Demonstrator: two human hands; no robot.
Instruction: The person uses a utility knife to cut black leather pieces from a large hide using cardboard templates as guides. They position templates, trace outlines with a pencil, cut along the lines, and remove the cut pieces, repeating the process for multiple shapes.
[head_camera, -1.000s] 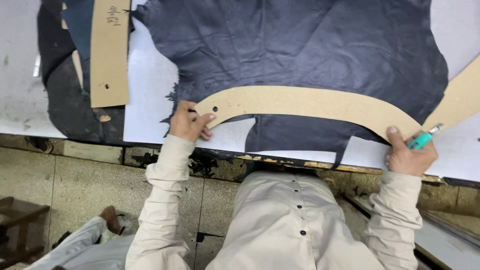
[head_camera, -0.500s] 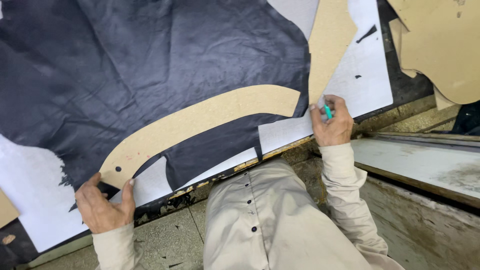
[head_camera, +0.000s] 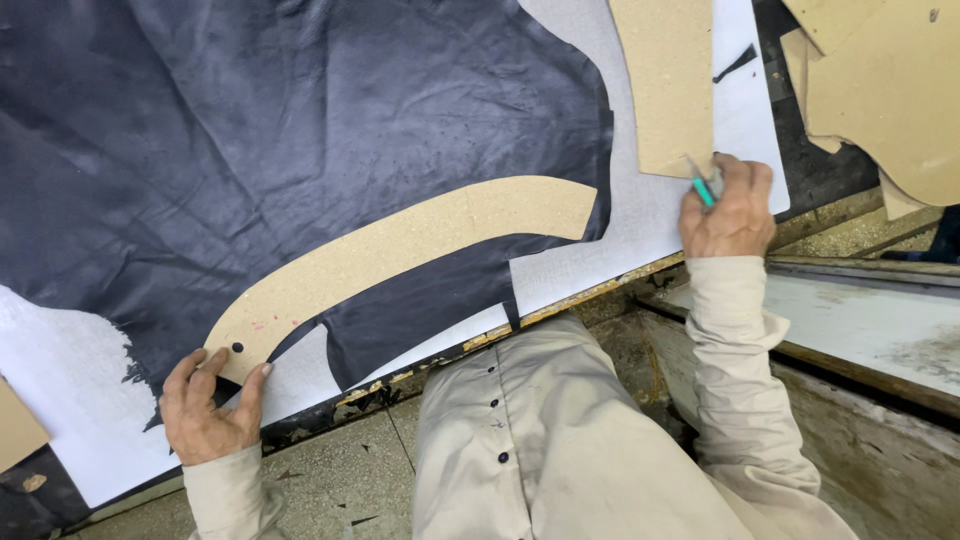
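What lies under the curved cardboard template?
The curved template lies on dark leather, its left end over the white sheet, pinned by the left hand. Any marks beneath it are covered.

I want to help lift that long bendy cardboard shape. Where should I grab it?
Probably at the near end of the curved cardboard template, beside its small hole, where the left hand already presses it. That end reaches off the dark leather toward the table edge, so fingers coming from the person's side could slip under it.
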